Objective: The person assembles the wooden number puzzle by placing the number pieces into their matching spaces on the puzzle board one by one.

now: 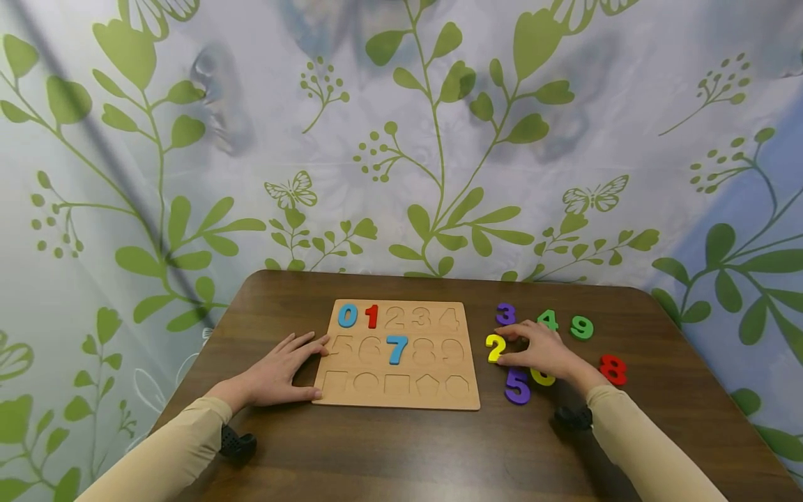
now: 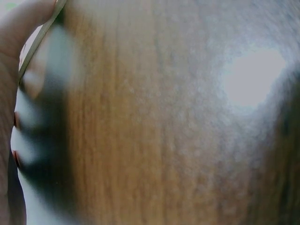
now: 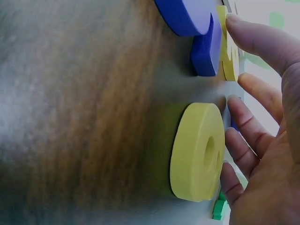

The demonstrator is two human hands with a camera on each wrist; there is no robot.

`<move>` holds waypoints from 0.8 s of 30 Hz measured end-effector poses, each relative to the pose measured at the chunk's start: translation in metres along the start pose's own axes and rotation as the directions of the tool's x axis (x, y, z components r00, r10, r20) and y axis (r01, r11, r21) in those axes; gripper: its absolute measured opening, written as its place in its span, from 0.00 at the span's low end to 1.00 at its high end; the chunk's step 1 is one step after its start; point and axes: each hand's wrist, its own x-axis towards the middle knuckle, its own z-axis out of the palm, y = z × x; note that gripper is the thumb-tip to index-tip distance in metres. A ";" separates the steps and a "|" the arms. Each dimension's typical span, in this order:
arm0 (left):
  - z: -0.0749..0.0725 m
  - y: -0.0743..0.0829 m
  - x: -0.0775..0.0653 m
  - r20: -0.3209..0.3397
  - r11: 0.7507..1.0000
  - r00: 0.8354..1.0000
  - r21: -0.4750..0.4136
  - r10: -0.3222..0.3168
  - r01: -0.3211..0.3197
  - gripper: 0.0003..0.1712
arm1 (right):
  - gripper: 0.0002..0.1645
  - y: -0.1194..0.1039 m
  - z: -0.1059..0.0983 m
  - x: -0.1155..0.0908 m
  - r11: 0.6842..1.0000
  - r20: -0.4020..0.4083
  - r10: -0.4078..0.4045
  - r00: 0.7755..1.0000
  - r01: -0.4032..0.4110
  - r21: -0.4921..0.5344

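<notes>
Fingers of your right hand [image 1: 543,352] pinch the yellow 2 [image 1: 499,346] from either side, just right of the wooden board [image 1: 433,370]; whether it is off the table [image 1: 401,450], I can't tell. Your left hand [image 1: 279,374] touches the board's left edge, fingers spread apart. You seem to be picking up the 2 (blue 0 [image 1: 348,306] and red 1 [image 1: 373,316] already sit in the top row). Next probably calls for lifting it and matching its outline to the vacant 2 recess [image 1: 394,318].

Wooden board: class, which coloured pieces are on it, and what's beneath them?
A blue 0, a red 1 and a blue 7 are on the wooden board; whatever's beneath is covered.
</notes>
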 end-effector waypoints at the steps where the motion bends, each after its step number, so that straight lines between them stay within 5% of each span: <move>1: 0.000 0.000 0.000 0.000 1.000 1.000 -0.001 0.000 0.000 0.43 | 0.41 0.001 -0.001 0.000 1.000 0.008 0.002 1.000 -0.002 0.012; 24: 0.002 -0.001 -0.002 -0.017 1.000 1.000 -0.011 0.022 -0.022 0.43 | 0.42 0.003 -0.002 0.003 1.000 0.057 0.008 0.998 -0.009 0.026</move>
